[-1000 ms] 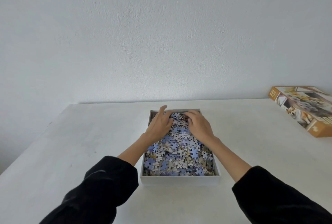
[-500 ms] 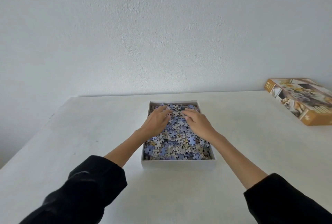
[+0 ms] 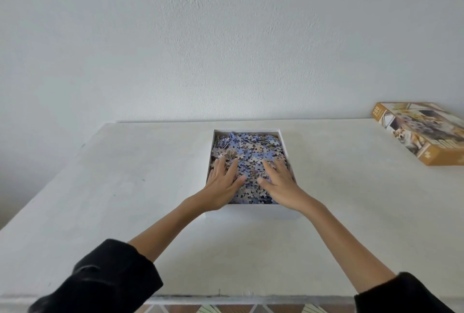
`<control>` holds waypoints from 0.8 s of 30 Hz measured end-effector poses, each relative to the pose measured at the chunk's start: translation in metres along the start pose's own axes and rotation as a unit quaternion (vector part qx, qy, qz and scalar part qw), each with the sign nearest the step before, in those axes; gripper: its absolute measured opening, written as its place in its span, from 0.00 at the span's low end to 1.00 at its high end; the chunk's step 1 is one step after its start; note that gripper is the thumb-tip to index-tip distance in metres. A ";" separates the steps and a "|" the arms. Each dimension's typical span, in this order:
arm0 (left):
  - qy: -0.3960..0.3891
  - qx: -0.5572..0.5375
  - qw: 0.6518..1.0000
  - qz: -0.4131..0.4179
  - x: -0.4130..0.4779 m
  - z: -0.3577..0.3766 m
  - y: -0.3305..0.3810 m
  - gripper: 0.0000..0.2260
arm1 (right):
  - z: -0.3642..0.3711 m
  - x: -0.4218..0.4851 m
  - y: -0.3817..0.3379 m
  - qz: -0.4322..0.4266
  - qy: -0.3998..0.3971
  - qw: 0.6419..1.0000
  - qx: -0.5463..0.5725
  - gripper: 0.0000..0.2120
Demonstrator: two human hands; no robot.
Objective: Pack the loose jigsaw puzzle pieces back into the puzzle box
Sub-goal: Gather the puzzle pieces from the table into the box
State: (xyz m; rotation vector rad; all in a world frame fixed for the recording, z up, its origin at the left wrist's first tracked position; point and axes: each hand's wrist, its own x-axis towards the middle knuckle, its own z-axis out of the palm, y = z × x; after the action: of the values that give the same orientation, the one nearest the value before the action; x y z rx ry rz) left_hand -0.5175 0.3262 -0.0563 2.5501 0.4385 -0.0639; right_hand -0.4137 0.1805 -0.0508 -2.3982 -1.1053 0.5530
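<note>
Closest in, black sleeves (image 3: 108,280) sat at the near edge of the pale white desk (image 3: 125,187). Left hand (image 3: 222,183) and right hand (image 3: 278,182) both lay flat, fingers spread, palms down on the heap of blue and beige cardboard jigsaw pieces (image 3: 248,151), at the near end of the shallow white cardboard box (image 3: 251,210) mid-desk. Nothing pinched. No loose pieces on the desk that I could see, so it looked like the levelling step, nearly done. The pile looked higher at the far end, so next I'd guess pat that flat, then reach far right for the orange printed box lid (image 3: 424,134).
</note>
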 end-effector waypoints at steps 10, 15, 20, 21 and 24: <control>0.097 0.156 0.982 0.043 0.021 -0.002 -0.009 0.27 | 0.004 0.015 0.003 -0.063 0.104 0.992 -0.028 0.23; 0.050 0.222 0.973 0.044 0.030 -0.008 -0.015 0.28 | 0.003 0.014 0.005 -0.054 0.056 0.990 -0.120 0.24; 0.111 0.232 0.962 0.090 0.026 -0.004 -0.006 0.32 | 0.003 0.021 0.005 -0.070 0.150 0.984 -0.067 0.18; 0.088 0.234 0.965 0.083 0.029 -0.001 -0.009 0.28 | 0.004 0.023 0.007 -0.073 0.140 0.985 -0.070 0.19; 0.068 0.215 0.972 0.068 0.038 -0.001 -0.014 0.25 | 0.005 0.034 0.010 -0.077 0.130 0.984 -0.092 0.20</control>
State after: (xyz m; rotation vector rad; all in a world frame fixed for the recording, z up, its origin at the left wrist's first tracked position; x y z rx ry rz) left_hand -0.4856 0.3489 -0.0677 3.0181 0.3283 0.0765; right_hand -0.3898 0.2023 -0.0669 -2.4236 -1.2557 0.0853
